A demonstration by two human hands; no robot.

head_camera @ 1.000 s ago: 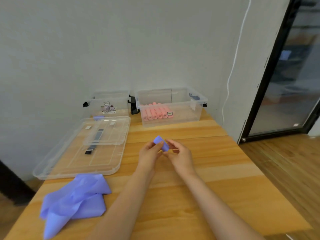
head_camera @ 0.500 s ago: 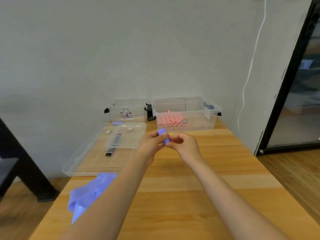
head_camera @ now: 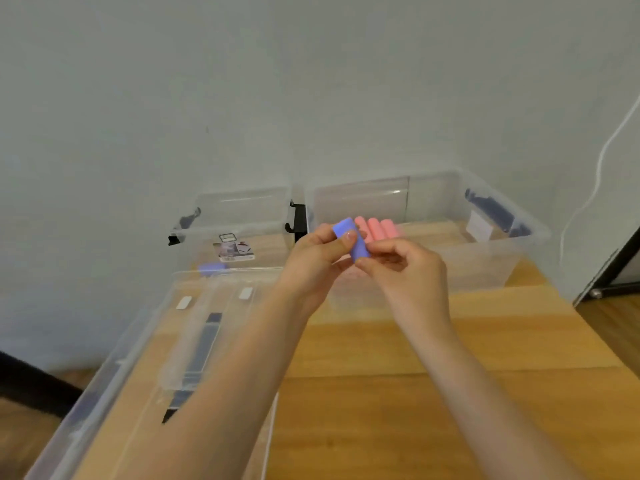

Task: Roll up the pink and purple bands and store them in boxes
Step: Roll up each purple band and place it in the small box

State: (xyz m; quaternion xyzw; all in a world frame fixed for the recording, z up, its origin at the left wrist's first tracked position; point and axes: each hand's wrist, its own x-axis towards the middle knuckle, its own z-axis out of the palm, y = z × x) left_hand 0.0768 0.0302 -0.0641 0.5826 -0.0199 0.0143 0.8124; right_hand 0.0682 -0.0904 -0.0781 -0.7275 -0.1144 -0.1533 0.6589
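A rolled purple band is held in the air between both hands, in front of the two clear boxes. My left hand grips its upper end with thumb and fingers. My right hand pinches its lower end. Behind the hands, the right clear box holds several rolled pink bands. The left clear box has one purple roll at its front, seen through the wall.
Two clear lids lie stacked on the wooden table at the left, partly under my left forearm. A white cable runs down the wall at the right. A dark door frame stands at the far right.
Both hands have carried the purple roll up and away from me towards the boxes. The view has moved forward, so the loose purple bands at the lower left are out of sight.
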